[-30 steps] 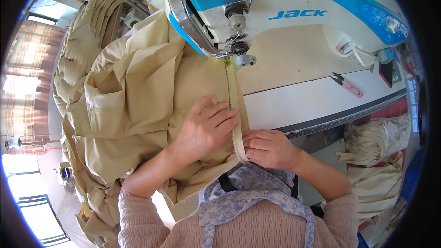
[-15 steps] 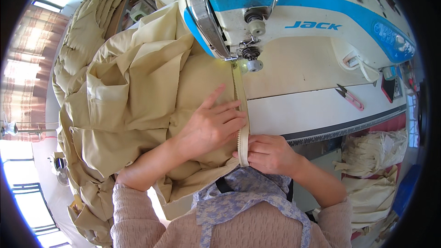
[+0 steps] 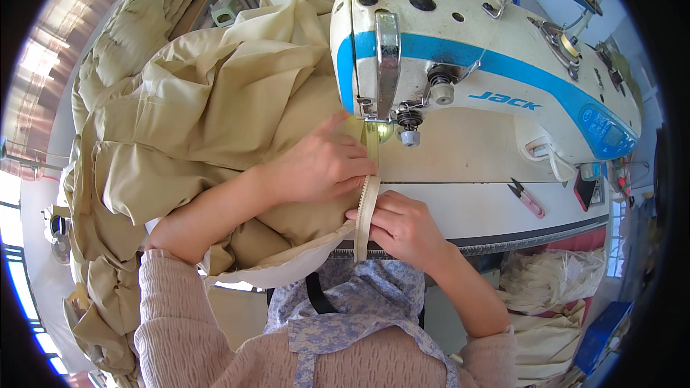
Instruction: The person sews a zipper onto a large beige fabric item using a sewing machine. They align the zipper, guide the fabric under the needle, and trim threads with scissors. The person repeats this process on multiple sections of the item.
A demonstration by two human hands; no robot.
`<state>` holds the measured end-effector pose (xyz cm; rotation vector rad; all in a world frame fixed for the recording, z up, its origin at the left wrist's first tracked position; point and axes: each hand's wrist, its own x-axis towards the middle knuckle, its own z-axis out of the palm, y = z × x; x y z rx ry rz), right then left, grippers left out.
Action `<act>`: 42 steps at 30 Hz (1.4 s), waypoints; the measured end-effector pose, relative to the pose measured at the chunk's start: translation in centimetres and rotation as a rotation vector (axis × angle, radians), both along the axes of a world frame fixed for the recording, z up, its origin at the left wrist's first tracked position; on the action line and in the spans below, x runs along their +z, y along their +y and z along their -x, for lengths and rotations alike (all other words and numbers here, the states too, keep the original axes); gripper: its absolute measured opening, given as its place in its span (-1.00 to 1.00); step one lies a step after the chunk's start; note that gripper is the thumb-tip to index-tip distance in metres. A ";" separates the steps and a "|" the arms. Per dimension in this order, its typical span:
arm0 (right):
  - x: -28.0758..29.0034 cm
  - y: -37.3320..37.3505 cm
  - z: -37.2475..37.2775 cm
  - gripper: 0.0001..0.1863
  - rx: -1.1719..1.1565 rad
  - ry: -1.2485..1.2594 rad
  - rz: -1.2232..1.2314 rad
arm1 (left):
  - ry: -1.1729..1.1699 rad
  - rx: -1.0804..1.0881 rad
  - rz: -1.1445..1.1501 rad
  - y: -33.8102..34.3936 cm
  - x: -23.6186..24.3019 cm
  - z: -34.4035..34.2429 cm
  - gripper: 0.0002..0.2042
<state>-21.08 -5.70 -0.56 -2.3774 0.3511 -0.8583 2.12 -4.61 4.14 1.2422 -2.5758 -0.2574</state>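
A beige zipper tape [image 3: 366,212] runs from under the presser foot of a sewing machine [image 3: 460,50] toward me, its loose end hanging at the table's front edge. It lies along the edge of a khaki fabric piece [image 3: 237,100], heaped to the left. My left hand [image 3: 327,163] rests on the fabric just before the needle area, index finger stretched forward, the other fingers bent against the tape; its thumb is hidden. Lower down and to the right, my right hand [image 3: 404,228] pinches the zipper tape between thumb and fingers. A pale lining edge shows below the fabric.
Pink-handled thread snips [image 3: 527,198] lie on the white tabletop at right, near a small dark red-edged object [image 3: 583,190]. A ruler strip [image 3: 489,244] follows the front edge. Bagged cream fabric [image 3: 553,280] sits below right; more khaki pieces [image 3: 147,29] are piled at far left.
My view has shifted, showing more of the machine's top. My left hand is closer to the presser foot, its fingers more bent. The tape's near end now stands away from the fabric in my right hand.
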 end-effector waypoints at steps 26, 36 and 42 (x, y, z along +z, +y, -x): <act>7.8 4.8 -4.3 -0.49 0.117 -0.028 0.126 | 0.648 0.201 -0.805 14.4 12.5 -5.6 -0.82; 9.4 7.6 -9.2 -0.74 0.223 -0.381 0.473 | -0.036 0.666 -0.036 19.8 -8.2 -6.9 -0.65; -1.5 13.2 -1.1 -0.70 0.282 -0.057 0.184 | -0.206 0.532 -0.014 25.6 -10.5 -3.5 -0.55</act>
